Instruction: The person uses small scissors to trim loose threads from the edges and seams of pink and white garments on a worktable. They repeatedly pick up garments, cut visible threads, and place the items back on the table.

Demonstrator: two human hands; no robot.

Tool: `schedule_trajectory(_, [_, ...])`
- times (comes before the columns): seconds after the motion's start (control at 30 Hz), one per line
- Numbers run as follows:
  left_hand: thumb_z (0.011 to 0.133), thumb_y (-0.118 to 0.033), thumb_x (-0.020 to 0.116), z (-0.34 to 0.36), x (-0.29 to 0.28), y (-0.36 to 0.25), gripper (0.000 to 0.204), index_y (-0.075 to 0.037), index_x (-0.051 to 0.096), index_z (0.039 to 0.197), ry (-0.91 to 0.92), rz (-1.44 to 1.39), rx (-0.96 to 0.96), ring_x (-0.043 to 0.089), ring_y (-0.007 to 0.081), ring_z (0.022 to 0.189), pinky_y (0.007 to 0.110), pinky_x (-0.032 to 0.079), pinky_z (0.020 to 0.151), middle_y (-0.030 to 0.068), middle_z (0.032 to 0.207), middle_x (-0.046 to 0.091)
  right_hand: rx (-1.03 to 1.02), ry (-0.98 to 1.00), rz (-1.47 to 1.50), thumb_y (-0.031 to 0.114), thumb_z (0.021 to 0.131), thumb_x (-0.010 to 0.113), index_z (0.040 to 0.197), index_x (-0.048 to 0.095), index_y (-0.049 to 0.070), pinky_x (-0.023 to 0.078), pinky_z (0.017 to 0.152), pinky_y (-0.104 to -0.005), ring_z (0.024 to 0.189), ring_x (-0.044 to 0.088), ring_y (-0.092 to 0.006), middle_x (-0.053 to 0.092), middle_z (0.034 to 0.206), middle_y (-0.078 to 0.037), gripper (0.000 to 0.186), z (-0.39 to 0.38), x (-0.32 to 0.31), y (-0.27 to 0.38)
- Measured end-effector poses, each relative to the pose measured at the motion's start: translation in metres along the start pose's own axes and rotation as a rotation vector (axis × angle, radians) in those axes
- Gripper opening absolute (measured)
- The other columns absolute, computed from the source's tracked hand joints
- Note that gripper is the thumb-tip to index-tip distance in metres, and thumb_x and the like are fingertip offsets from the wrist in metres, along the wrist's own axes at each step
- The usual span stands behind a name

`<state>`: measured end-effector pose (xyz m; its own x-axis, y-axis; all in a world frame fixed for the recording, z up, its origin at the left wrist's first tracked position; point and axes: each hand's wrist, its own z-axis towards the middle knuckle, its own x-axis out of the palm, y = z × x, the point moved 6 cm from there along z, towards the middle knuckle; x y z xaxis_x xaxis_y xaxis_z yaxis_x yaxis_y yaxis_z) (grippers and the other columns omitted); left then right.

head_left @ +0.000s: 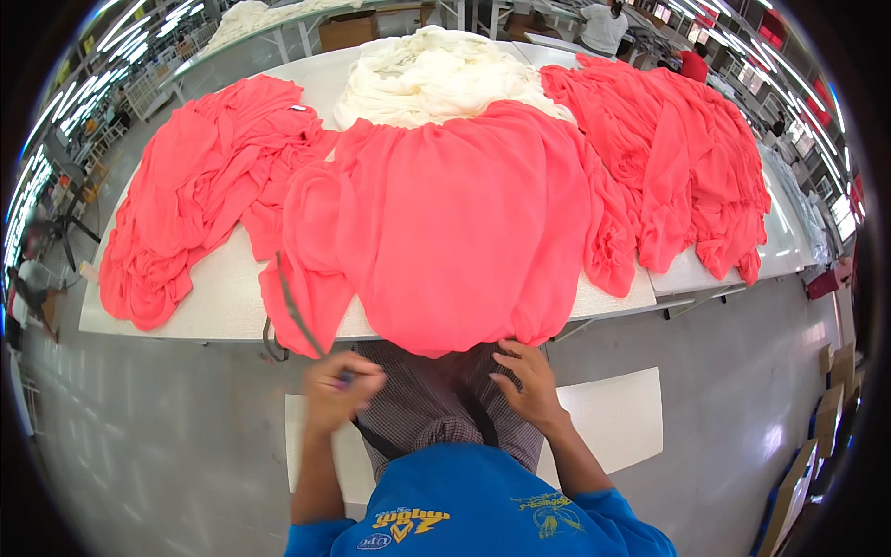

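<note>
A coral gathered-top garment [445, 223] lies spread in the middle of the white table [204, 320], its lower end over the front edge. My left hand [342, 390], slightly blurred, is closed around a small purple object, partly hidden by my fingers, with a grey-green strap [302, 316] rising from it across the coral fabric. My right hand [527, 381] is at the garment's lower right edge, fingers apart and bent, a fingertip at or touching the fabric.
Coral fabric piles [186, 204] [687, 176] flank the garment; cream fabric [436, 74] lies behind. Workers [599, 28] are at back tables. Cardboard boxes [826, 418] stand along the right. A pale sheet [608, 418] lies on the floor beneath me.
</note>
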<state>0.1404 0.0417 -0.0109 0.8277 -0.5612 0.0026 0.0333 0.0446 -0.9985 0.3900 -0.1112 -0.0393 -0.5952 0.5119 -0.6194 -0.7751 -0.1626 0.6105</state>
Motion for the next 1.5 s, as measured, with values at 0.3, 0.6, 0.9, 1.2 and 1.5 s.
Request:
schedule_trajectory(0.3, [0.068,0.003,0.072,0.005,0.076,0.037,0.027,-0.004,0.063,0.093,-0.513,0.636,0.679,0.062,0.0241,0.069,0.030,0.048,0.052,0.0116,0.080,0.058,-0.112,0.004,-0.276,0.003,0.071,0.073,0.120,0.054,0.001,0.042,0.092,-0.0438,0.115,0.049,-0.0374,0.051,0.124,-0.021,0.053,0.058,0.010,0.004])
schedule_trajectory(0.6, [0.064,0.008,0.066,0.037,0.051,0.002,0.027,-0.005,0.061,0.086,-0.322,0.532,0.654,0.052,0.0184,0.055,0.026,0.042,0.050,0.0087,0.073,0.055,-0.018,0.170,0.050,0.010,0.074,0.074,0.141,0.033,0.001,0.034,0.107,-0.0415,0.130,0.039,-0.0368,0.042,0.137,-0.024,0.080,0.090,-0.004,0.005])
schedule_trajectory(0.9, [0.092,-0.014,0.059,0.104,0.011,-0.022,0.012,-0.004,0.055,0.087,-0.395,-0.124,0.208,0.041,0.0033,0.046,0.020,0.032,0.043,-0.0021,0.068,0.051,-0.070,0.098,0.124,0.008,0.077,0.073,0.140,0.036,0.003,0.034,0.106,-0.0402,0.130,0.039,-0.0354,0.042,0.139,-0.019,0.073,0.097,0.003,0.005])
schedule_trajectory(1.2, [0.092,-0.013,0.060,0.152,-0.027,0.018,0.011,-0.004,0.055,0.088,-0.478,-0.196,0.124,0.041,0.0038,0.044,0.020,0.034,0.040,0.0003,0.069,0.055,-0.114,-0.073,-0.092,0.001,0.077,0.065,0.107,0.062,0.002,0.047,0.088,-0.0388,0.103,0.054,-0.0310,0.060,0.108,-0.012,0.030,0.127,0.000,-0.001])
schedule_trajectory(1.5, [0.091,-0.014,0.060,0.144,-0.044,0.038,0.010,-0.006,0.055,0.087,-0.505,-0.237,0.082,0.044,0.0046,0.042,0.018,0.031,0.036,0.0016,0.066,0.057,0.021,-0.057,-0.240,-0.007,0.064,0.059,0.101,0.063,0.001,0.046,0.088,-0.0384,0.102,0.055,-0.0324,0.060,0.105,-0.013,0.038,0.104,-0.031,-0.030])
